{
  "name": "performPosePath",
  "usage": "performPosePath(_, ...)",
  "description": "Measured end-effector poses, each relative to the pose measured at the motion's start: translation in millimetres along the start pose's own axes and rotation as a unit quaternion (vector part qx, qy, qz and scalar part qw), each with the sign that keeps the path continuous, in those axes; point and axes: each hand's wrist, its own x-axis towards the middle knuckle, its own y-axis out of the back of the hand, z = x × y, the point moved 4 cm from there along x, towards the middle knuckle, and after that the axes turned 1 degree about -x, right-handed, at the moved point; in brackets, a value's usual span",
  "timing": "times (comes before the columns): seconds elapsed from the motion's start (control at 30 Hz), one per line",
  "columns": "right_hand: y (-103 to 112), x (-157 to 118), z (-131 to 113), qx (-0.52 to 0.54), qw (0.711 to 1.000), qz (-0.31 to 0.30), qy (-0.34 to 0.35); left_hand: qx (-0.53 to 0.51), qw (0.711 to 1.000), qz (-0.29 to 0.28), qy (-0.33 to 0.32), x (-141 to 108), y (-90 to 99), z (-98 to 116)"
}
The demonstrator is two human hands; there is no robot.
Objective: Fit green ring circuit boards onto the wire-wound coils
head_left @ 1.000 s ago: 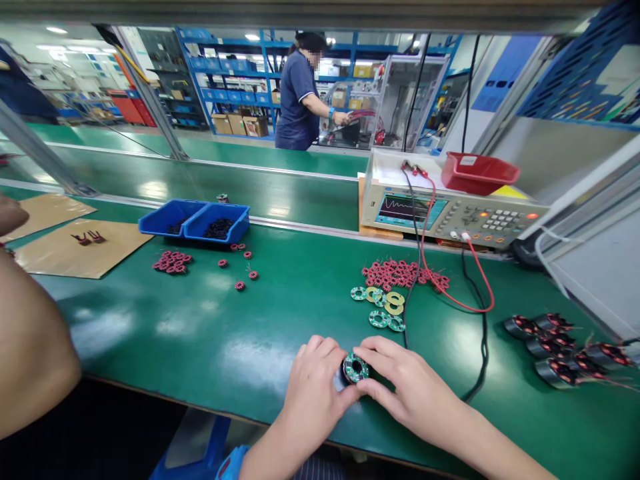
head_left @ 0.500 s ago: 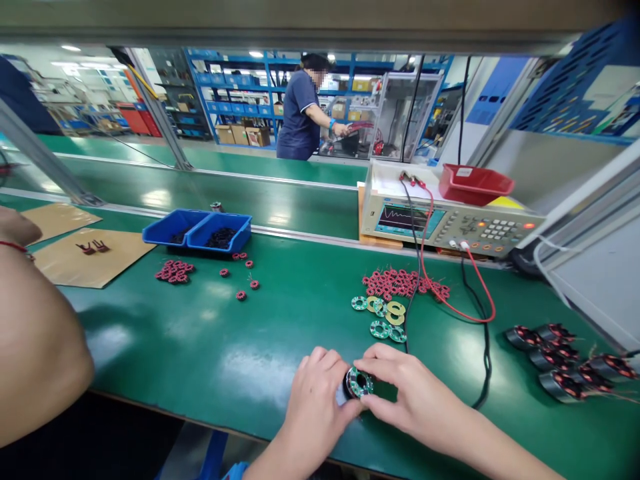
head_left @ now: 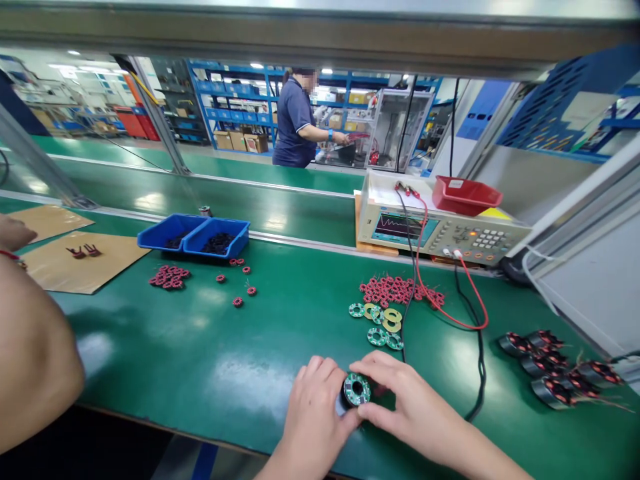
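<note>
Between my hands is a dark cylindrical part with a green ring-shaped circuit board (head_left: 357, 389) on its top. My left hand (head_left: 316, 410) is wrapped round the left side of the part, thumb at its lower edge. My right hand (head_left: 400, 400) pinches the board's right side, index finger at the top and thumb at the bottom. Just beyond lie several green ring boards (head_left: 377, 337) and yellow rings (head_left: 392, 324), with a pile of small red wound rings (head_left: 387, 291) behind them.
Blue bins (head_left: 217, 241) with black pieces stand at the back left, near brown sheets (head_left: 95, 267). A co-worker's arm (head_left: 37, 353) is at far left. A tester (head_left: 445, 230) with cables and metal cylinders (head_left: 553, 392) are at right.
The view has tilted and shifted slightly. The green board now faces up more squarely on the dark part. The person in the background has lowered their arm a little.
</note>
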Motion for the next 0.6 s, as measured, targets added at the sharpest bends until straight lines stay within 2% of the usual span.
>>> performPosePath(0.1, 2.8, -3.0, 7.1, 0.041, 0.998, 0.032, -0.033, 0.004, 1.000, -0.004, 0.017, -0.5, -0.1, -0.3)
performPosePath(0.17, 4.9, -2.8, 8.3, 0.025, 0.997, 0.059, -0.048, 0.001, 1.000, -0.011, 0.028, -0.9, 0.1, -0.2)
performPosePath(0.33, 1.7, 2.3, 1.6, -0.052, 0.994, 0.080, -0.056, -0.084, 0.996, 0.001, 0.032, -1.0, 6.8, 2.0)
performPosePath(0.47, -3.2, 4.8, -4.1, -0.151, 0.983, 0.084, -0.060, -0.182, 0.983, -0.032, -0.001, -0.3, 7.3, 5.6)
performPosePath(0.6, -6.7, 7.4, -7.5, -0.229, 0.969, 0.077, -0.057, -0.212, 0.976, -0.048, 0.002, 0.1, 4.0, 6.0)
